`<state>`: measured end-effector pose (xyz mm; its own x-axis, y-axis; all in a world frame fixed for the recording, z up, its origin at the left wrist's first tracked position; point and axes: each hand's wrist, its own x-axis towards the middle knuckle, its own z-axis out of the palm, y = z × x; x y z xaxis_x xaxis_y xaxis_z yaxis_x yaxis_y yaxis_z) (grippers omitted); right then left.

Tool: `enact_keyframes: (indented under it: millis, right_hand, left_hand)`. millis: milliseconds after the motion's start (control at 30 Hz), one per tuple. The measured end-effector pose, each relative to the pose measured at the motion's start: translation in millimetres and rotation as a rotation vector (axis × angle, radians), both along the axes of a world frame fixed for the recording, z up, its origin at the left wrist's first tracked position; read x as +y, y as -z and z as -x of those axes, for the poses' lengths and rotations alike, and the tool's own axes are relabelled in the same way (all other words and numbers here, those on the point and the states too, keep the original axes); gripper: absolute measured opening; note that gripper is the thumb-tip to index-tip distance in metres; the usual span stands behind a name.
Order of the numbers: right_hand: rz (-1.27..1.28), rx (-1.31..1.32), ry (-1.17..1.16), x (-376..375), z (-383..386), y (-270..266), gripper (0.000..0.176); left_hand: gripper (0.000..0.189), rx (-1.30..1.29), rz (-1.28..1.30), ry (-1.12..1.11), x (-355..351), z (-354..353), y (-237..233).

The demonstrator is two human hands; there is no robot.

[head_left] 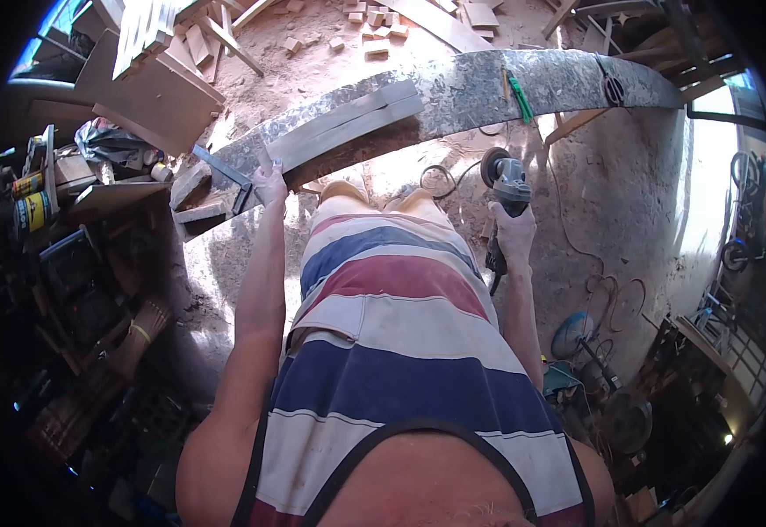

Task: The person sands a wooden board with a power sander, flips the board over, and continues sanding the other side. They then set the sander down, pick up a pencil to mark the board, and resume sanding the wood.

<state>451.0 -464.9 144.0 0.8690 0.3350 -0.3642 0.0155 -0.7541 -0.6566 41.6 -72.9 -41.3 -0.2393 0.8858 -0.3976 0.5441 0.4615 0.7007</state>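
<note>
My right hand [514, 233] is wrapped around the body of an angle grinder [512, 184], held off the bench's near side with its disc pointing up and left. My left hand [269, 186] is closed at the left end of two grey wooden boards [348, 127] lying side by side on the bench. A short piece of wood [265, 160] sticks up from its fingers; its lower part is hidden. Just left of that hand lies a dark L-shaped metal square [240, 183] across the bench end.
The long worn bench [479, 83] also carries a green-handled tool [521, 98], a thin yellow stick [505, 86] and a dark looped tool [613, 90]. Wood blocks [377, 48] litter the ground beyond. A cable [567, 228] trails on the floor; a fan [573, 334] stands lower right.
</note>
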Motion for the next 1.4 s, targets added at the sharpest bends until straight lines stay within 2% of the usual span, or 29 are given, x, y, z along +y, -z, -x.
enact_keyframes:
  millis: [133, 167, 267, 333, 433, 533, 667, 767, 867, 900, 1033, 1267, 1300, 1400]
  right_hand:
    - [-0.022, 0.050, 0.000, 10, 0, -10, 0.054]
    - [-0.020, 0.049, 0.000, 12, 0, -11, 0.053]
    - [-0.005, 0.037, -0.016, 12, -2, -10, 0.049]
    - [-0.001, 0.064, -0.016, 15, -3, -11, 0.047]
    - [-0.010, 0.113, -0.020, 17, -4, -14, 0.044]
    - [-0.025, 0.064, -0.053, 14, -5, -7, 0.044]
    - [-0.058, 0.029, -0.067, 14, 0, -5, 0.041]
    - [-0.043, 0.041, -0.038, 12, 0, -9, 0.040]
    - [-0.003, 0.043, -0.021, 12, 3, -14, 0.042]
    - [0.004, 0.010, -0.027, 12, 5, -16, 0.043]
    - [0.030, -0.024, 0.008, 3, 8, -13, 0.049]
    - [0.016, 0.065, 0.096, 0, 19, -19, 0.051]
    - [0.029, 0.046, 0.092, -1, 19, -16, 0.050]
    - [0.031, 0.020, 0.079, -7, 19, -3, 0.047]
  left_hand:
    - [0.063, 0.118, -0.145, 0.069, 4, 11, 20]
    - [0.080, 0.036, 0.002, 0.093, 9, 18, 19]
    - [0.112, 0.302, -0.252, 0.157, -11, -9, -31]
    - [0.138, 0.493, -0.370, 0.497, -17, -14, -57]
    - [0.140, 0.519, -0.396, 0.782, -13, -36, -78]
    - [0.142, 0.616, -0.233, 0.856, 5, -49, -75]
    - [0.140, 0.655, -0.215, 1.115, 33, -49, -75]
    - [0.131, 0.597, -0.353, 1.265, 41, -62, -77]
    - [0.122, 0.686, -0.127, 1.290, 47, -80, -81]
    - [0.113, 0.536, -0.154, 1.269, 49, -78, -81]
    - [0.110, 0.437, -0.224, 1.253, 52, -66, -85]
    - [0.113, 0.642, -0.197, 1.265, 39, -68, -88]
    - [0.117, 0.663, -0.228, 1.313, 41, -68, -92]
    - [0.124, 0.571, -0.436, 1.172, 28, -60, -109]
